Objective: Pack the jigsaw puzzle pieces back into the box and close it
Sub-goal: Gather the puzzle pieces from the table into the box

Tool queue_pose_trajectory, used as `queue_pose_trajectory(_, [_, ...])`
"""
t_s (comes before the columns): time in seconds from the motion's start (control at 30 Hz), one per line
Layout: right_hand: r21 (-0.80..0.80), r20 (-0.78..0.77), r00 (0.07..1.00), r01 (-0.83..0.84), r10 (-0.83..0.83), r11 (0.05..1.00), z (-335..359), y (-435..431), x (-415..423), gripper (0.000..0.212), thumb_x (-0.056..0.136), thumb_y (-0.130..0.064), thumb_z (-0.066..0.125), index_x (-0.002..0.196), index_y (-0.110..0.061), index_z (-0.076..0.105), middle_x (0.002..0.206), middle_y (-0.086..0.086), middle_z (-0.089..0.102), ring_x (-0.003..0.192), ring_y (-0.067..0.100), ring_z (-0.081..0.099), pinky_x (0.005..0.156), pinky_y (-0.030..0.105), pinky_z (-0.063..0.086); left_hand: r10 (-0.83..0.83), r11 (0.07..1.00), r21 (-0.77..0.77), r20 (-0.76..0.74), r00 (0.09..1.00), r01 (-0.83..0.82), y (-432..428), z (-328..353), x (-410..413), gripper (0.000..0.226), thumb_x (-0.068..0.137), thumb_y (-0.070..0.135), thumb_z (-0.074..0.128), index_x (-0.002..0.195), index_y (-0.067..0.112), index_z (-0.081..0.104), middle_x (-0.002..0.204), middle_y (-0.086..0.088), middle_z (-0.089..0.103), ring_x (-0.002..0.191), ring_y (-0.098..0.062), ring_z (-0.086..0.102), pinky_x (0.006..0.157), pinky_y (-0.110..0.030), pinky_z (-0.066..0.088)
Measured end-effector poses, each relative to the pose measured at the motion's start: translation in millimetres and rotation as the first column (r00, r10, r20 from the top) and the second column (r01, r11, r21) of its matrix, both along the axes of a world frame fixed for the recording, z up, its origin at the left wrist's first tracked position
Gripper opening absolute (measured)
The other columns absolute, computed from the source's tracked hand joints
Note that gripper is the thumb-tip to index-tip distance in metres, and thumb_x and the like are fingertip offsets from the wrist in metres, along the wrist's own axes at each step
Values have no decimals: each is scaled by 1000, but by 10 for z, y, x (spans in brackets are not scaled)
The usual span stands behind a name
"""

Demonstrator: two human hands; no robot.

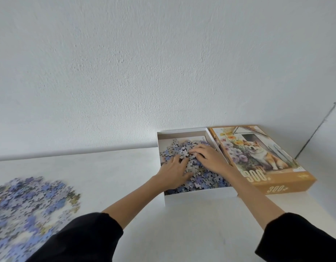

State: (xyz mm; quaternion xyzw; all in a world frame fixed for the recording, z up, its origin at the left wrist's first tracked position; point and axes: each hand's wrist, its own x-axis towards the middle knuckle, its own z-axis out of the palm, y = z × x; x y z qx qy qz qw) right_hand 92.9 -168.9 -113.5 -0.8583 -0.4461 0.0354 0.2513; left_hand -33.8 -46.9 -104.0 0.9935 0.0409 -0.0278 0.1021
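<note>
A white open box stands on the table against the wall, holding a heap of blue and grey puzzle pieces. Both hands are inside it, resting on the heap. My left hand lies palm down at the left side with fingers spread over the pieces. My right hand lies palm down further back, fingers curled onto the pieces. Whether either hand grips pieces is hidden under the palms. The orange lid, printed with a dog and flowers, lies face up to the right of the box. A large loose pile of pieces sits at the left.
The white table meets a white wall at the back. A dark seam runs down the wall at the far right behind the lid. Black sleeves cover both forearms near the bottom edge.
</note>
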Motion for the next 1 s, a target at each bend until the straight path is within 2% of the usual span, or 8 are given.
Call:
queue_pose_trajectory(0.1, [-35,-1,1000,-4,4,999,54,50,7,32,97,-15,40,125,-19,55,132,1,50,122,15,43,99,27,32,76,984,154,72,995,-86,50,-28,83,51,95,24,41,141,9,25,148,-20,22,135,-35,26,108,-49,29])
queue_pose_trajectory(0.17, [62,42,998,46,-49,997,118,27,-13,27,94,-18,47,118,-22,60,120,-1,55,113,13,47,92,28,37,88,973,202,133,987,-114,58,-6,91,52,90,10,42,140,8,28,149,-19,22,136,-34,23,111,-47,24])
queue_pose_trajectory(0.3, [154,119,980,142,-161,978,210,-102,-105,7,84,-30,62,91,-28,64,88,-7,60,88,10,55,72,27,44,17,990,134,205,979,-45,-33,67,35,37,91,18,41,128,15,47,135,-9,43,121,-27,42,96,-41,39])
queue_pose_trajectory(0.37, [-12,107,988,111,-109,994,174,-139,-175,17,83,-34,64,98,-27,64,98,-4,60,92,11,55,82,33,47,25,998,49,151,988,-33,-107,57,0,35,93,24,37,124,14,50,127,-8,47,113,-26,48,88,-39,43])
queue_pose_trajectory(0.47, [-160,135,987,104,-82,982,46,-123,-208,32,90,-38,53,120,-29,55,124,-1,49,119,18,42,99,36,36,17,999,44,76,997,-21,-127,-20,7,39,95,27,34,129,10,42,130,-14,40,118,-31,43,89,-41,43])
queue_pose_trajectory(0.6, [-19,87,990,114,-112,993,17,-111,-236,33,93,-27,48,126,-25,51,129,-1,49,122,17,43,100,34,36,44,998,-55,165,985,-35,-80,-49,3,38,96,23,34,130,10,42,132,-12,42,118,-29,44,90,-40,45])
queue_pose_trajectory(0.8, [222,32,993,103,-112,970,217,-49,-328,33,91,-17,52,125,-21,55,125,0,57,118,15,50,98,28,39,36,989,-149,372,927,22,20,160,-207,31,98,22,37,121,10,53,121,-5,54,94,-21,58,71,-31,47])
queue_pose_trajectory(1.0, [339,9,1000,6,-10,941,498,295,-697,31,91,-18,54,122,-19,57,122,-1,59,116,15,51,96,28,40,70,977,-210,436,897,26,275,376,-716,30,98,25,39,120,15,56,119,0,59,97,-18,58,72,-26,42])
